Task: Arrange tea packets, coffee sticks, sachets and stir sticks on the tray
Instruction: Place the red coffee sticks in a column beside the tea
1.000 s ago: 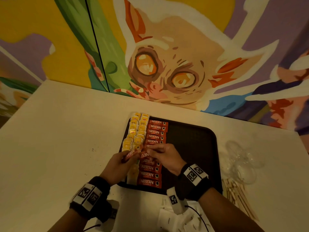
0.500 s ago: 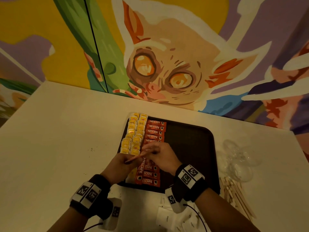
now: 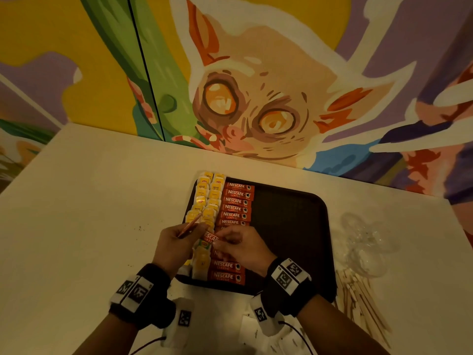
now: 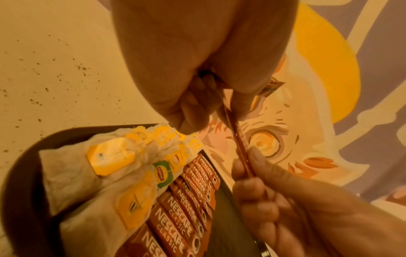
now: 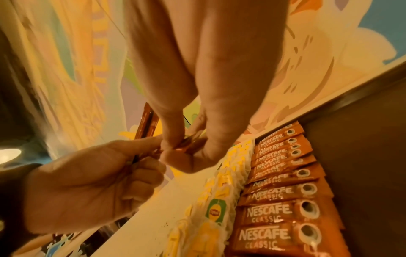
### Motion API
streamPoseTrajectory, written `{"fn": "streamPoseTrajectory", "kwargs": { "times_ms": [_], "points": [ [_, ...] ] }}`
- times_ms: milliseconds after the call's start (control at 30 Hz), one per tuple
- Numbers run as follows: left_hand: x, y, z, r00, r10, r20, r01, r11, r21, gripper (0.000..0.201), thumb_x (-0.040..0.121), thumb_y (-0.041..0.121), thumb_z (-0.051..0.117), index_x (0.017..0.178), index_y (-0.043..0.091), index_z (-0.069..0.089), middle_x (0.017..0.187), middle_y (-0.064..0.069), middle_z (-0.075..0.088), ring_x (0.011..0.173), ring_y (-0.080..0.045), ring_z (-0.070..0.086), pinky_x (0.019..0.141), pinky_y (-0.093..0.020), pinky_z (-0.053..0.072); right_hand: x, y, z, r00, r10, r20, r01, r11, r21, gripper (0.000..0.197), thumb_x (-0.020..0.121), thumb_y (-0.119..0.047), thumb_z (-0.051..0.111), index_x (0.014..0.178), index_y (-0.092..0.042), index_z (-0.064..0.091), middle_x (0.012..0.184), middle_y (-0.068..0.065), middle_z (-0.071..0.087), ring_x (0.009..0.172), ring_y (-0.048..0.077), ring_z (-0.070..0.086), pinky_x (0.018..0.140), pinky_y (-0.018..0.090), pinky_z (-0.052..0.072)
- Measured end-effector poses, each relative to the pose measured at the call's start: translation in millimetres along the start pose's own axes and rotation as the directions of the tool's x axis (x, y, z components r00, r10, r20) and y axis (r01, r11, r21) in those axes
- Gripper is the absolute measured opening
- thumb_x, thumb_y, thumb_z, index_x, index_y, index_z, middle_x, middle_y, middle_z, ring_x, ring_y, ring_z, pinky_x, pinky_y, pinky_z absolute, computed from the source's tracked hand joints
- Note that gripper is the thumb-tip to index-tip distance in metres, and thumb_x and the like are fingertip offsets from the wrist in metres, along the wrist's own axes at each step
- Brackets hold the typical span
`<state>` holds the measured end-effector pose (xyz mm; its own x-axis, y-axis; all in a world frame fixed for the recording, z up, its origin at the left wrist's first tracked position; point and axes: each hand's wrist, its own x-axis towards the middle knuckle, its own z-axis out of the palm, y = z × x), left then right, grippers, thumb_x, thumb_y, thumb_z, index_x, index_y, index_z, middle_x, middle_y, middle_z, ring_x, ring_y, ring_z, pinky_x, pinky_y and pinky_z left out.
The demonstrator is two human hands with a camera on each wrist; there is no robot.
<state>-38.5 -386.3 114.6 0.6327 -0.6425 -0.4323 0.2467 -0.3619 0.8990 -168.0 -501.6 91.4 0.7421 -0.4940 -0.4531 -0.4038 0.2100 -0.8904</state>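
Above the tray's (image 3: 294,226) near-left corner, the left hand (image 3: 176,248) is gripping spare coffee sticks (image 3: 190,224) while the right hand (image 3: 239,245) is pinching one coffee stick (image 3: 210,237). Tea packets (image 3: 206,201) are lining the left edge, laid coffee sticks (image 3: 236,201) alongside.

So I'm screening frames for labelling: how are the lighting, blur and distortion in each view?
Head view: dim warm light, wide-angle bending, Nescafe sticks legible. Left wrist view: orange cast, left hand soft. Right wrist view: left side smeared, near sticks sharp.
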Motion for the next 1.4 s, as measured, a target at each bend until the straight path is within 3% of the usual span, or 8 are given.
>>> {"fn": "streamPoseTrajectory", "kwargs": {
  "times_ms": [167,367,500,667,800,933,1100,1400],
  "points": [
    [5,-5,-2,0.999,-0.019,-0.044,0.019,1.000,-0.006,0.019,0.090,0.024,0.066,0.089,0.009,0.077,0.080,-0.009,0.076,0.062,-0.014,0.070,0.049,-0.022,0.050,4,2,-10,0.991,0.005,-0.136,0.010,0.994,0.112,0.012,0.089,-0.010,0.069,0.101,-0.012,0.071,0.095,0.006,0.071,0.074,0.014,0.068,0.076,0.029,0.059],
    [7,-2,3,0.994,-0.101,-0.038,0.099,0.994,-0.036,0.026,0.096,0.033,0.056,0.096,0.011,0.072,0.068,0.002,0.070,0.046,-0.003,0.060,0.041,-0.017,0.042,16,5,-18,0.968,0.071,-0.242,-0.019,0.977,0.212,0.012,0.090,-0.007,0.067,0.101,-0.012,0.069,0.099,0.005,0.070,0.079,0.015,0.066,0.073,0.030,0.058],
    [6,4,3,0.992,-0.123,-0.022,0.122,0.992,-0.034,0.036,0.099,0.040,0.046,0.090,0.010,0.064,0.039,0.013,0.049,0.035,-0.001,0.046,0.043,-0.018,0.035,43,8,-38,0.897,0.119,-0.425,-0.058,0.986,0.153,0.013,0.088,-0.014,0.071,0.100,-0.015,0.068,0.097,0.003,0.071,0.083,0.016,0.069,0.079,0.037,0.061],
    [8,8,3,0.989,-0.147,0.022,0.148,0.987,-0.055,0.038,0.101,0.041,0.038,0.086,0.012,0.058,0.038,0.013,0.046,0.033,-0.001,0.043,0.042,-0.017,0.033,80,10,-62,0.816,0.161,-0.555,-0.163,0.986,0.046,0.020,0.091,-0.024,0.068,0.109,-0.014,0.069,0.095,0.004,0.073,0.079,0.016,0.069,0.077,0.036,0.061],
    [10,8,3,0.986,-0.160,0.037,0.162,0.985,-0.060,0.035,0.101,0.038,0.042,0.087,0.011,0.059,0.038,0.013,0.045,0.033,-0.001,0.040,0.044,-0.017,0.031,100,9,-71,0.781,0.206,-0.590,-0.266,0.964,-0.016,0.020,0.091,-0.029,0.067,0.108,-0.018,0.070,0.105,0.005,0.072,0.095,0.020,0.068,0.088,0.040,0.058],
    [12,7,1,0.984,-0.172,0.042,0.174,0.982,-0.075,0.030,0.102,0.032,0.042,0.087,0.012,0.058,0.037,0.012,0.046,0.032,-0.001,0.044,0.037,-0.014,0.034,109,6,-74,0.751,0.252,-0.611,-0.358,0.932,-0.056,0.024,0.092,-0.029,0.066,0.110,-0.014,0.072,0.109,0.008,0.071,0.095,0.024,0.069,0.072,0.031,0.056],
    [17,1,-1,0.985,-0.170,0.040,0.172,0.984,-0.048,0.031,0.102,0.035,0.042,0.090,0.012,0.059,0.038,0.013,0.047,0.033,-0.001,0.043,0.042,-0.019,0.032,114,8,-74,0.771,0.293,-0.565,-0.413,0.906,-0.093,0.034,0.092,-0.035,0.066,0.118,-0.014,0.069,0.114,0.009,0.070,0.101,0.026,0.067,0.086,0.037,0.057],
    [18,4,5,0.979,-0.168,0.112,0.173,0.984,-0.044,0.030,0.102,0.034,0.039,0.088,0.015,0.057,0.039,0.012,0.048,0.034,-0.001,0.046,0.037,-0.012,0.036,118,14,-74,0.776,0.249,-0.580,-0.399,0.906,-0.145,0.036,0.086,-0.039,0.072,0.113,-0.015,0.068,0.113,0.008,0.070,0.101,0.024,0.067,0.086,0.037,0.057]
  ]
}}
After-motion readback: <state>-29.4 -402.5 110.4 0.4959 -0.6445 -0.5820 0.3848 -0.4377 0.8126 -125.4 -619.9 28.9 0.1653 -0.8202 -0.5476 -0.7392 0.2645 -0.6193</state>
